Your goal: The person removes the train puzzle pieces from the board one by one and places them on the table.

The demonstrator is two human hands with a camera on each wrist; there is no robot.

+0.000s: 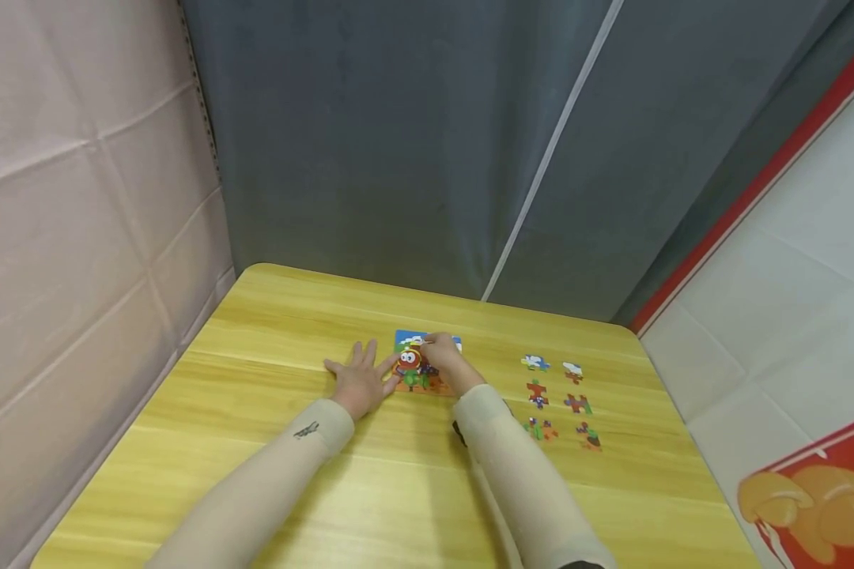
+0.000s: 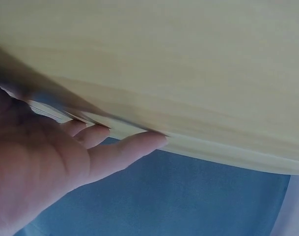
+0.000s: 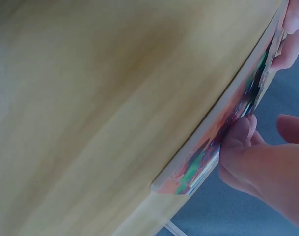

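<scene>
Both hands at the puzzle board

The left hand (image 1: 359, 383) lay flat, fingers spread, touching the puzzle board (image 1: 427, 363) from its left — the right hand (image 1: 447, 362) curled on it; loose pieces (image 1: 558, 403) sat right.

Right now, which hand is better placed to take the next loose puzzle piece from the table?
The right hand. It is on the puzzle board, on the side toward the loose puzzle pieces, which lie to its right. The left hand lies flat on the table left of the board, farther from them.
</scene>
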